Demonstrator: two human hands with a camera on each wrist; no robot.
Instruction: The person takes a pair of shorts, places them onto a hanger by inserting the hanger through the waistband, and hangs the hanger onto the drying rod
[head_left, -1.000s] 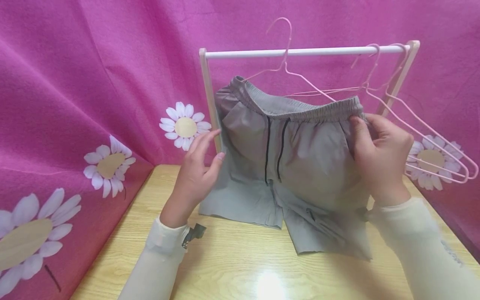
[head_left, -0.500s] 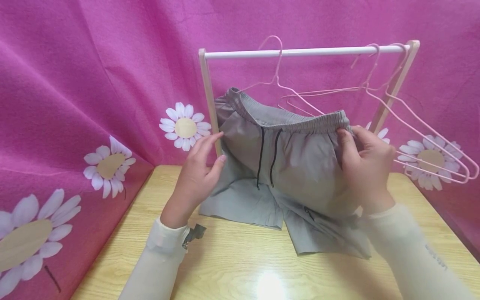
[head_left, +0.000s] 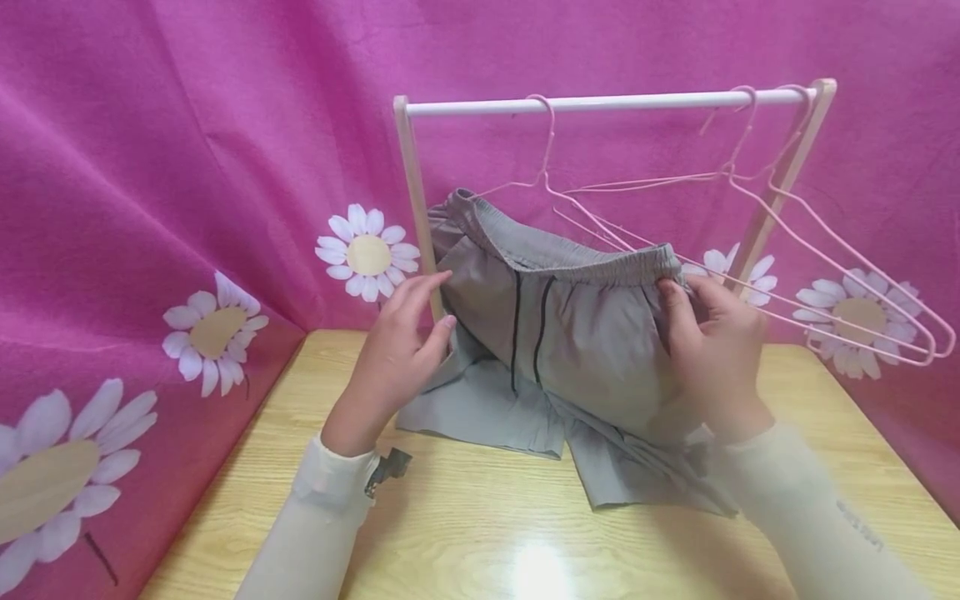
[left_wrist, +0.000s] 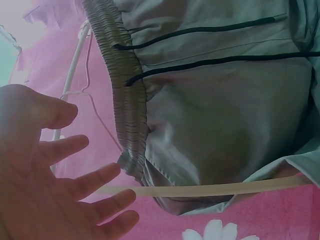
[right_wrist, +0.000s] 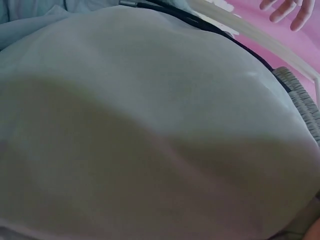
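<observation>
A pair of grey shorts (head_left: 592, 358) with an elastic waistband and black drawstrings hangs on a pink wire hanger (head_left: 551, 137). That hanger's hook lies at the white rail (head_left: 637, 103) of a small rack. My right hand (head_left: 716, 350) pinches the waistband's right side between thumb and fingers. Grey cloth fills most of the right wrist view. Beside the rack's left post, my left hand (head_left: 397, 350) is held with fingers spread and nothing in it. The left wrist view has its fingers near the waistband (left_wrist: 131, 110).
Two more pink hangers (head_left: 750, 142) hang at the rail's right end, tilted outward to the right. The rack's wooden posts (head_left: 780, 175) frame the shorts. Shorts legs reach down to the wood-grain table (head_left: 465, 533). A pink cloth (head_left: 262, 125) with daisies encloses the back and sides.
My right hand has moved down and left with the shorts and their hanger. The hook has dropped from above the rail to the rail. My left hand has hardly moved.
</observation>
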